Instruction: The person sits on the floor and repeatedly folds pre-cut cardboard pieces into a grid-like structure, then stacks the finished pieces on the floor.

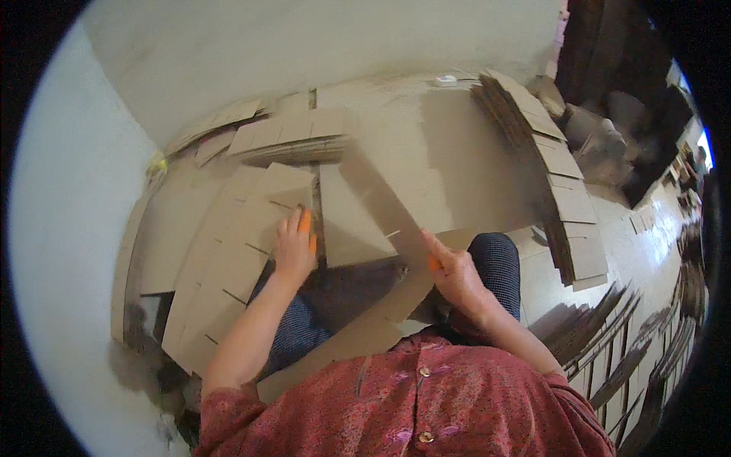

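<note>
My right hand [459, 283] pinches the lower end of a long, slotted cardboard strip [383, 204], an orange cover showing at its fingertips. The strip slants up and to the left over the work surface, slightly blurred. My left hand [294, 247] lies with fingers stretched out on the edge of an overlapping pile of slotted cardboard strips [236, 266]. Orange covers show on its thumb side. Beyond that hand is a neat stack of similar strips [293, 133].
A tall row of stacked cardboard strips [552, 167] runs along the right side of the board [449, 167]. More bundles of strips [632, 343] stand on the floor at the lower right. Walls [320, 38] close off the back and left. A small white object [445, 80] lies near the back wall.
</note>
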The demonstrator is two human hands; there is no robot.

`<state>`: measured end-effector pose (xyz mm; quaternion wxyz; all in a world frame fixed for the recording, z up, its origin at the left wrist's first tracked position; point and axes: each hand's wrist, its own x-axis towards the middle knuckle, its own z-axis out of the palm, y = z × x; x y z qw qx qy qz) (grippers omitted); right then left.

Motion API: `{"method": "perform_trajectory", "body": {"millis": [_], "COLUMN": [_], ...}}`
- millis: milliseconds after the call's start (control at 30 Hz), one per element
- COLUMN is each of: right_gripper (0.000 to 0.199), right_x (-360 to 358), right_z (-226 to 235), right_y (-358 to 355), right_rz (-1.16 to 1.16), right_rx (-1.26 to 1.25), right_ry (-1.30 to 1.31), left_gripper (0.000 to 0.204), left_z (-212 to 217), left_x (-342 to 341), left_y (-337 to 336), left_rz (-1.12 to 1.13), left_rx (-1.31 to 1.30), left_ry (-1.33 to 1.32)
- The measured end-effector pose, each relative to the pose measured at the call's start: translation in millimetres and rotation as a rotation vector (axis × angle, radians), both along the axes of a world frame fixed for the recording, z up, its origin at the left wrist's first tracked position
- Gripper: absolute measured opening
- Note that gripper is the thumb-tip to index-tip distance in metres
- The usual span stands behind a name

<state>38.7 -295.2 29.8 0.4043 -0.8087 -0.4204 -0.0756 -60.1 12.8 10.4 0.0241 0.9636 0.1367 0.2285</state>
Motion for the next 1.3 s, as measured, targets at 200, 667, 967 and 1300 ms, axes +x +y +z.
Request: {"method": "perform_trajectory", "body": {"millis": [200, 667, 967, 1300], "right_gripper": [0.055, 0.052, 0.043, 0.047], "right_x": [1.9, 11.7, 17.5, 33.0], "right_z": [4.3, 50.5, 64.1, 75.2], "right_y": [20.6, 47.0, 48.1, 91.8], "right_rz": [0.108, 0.231, 0.23, 0.153], "right_rx": [0.024, -0.015, -0.032, -0.218], "right_ry": [-0.021, -0.142, -0.022, 0.038], "left_gripper": [0.028, 0.019, 0.025, 0.024], "left_z": [19.7, 101.2, 104.6, 132.9], "left_x": [2.2, 40.7, 48.7, 61.2], "left_y": [76.3, -10.7, -22.2, 2.7], "left_rz": [0.368, -0.226, -0.196, -0.309], "left_rx": [0.055, -0.523, -0.913, -1.17], "left_ry": [0.372, 0.357, 0.355, 0.307]}}
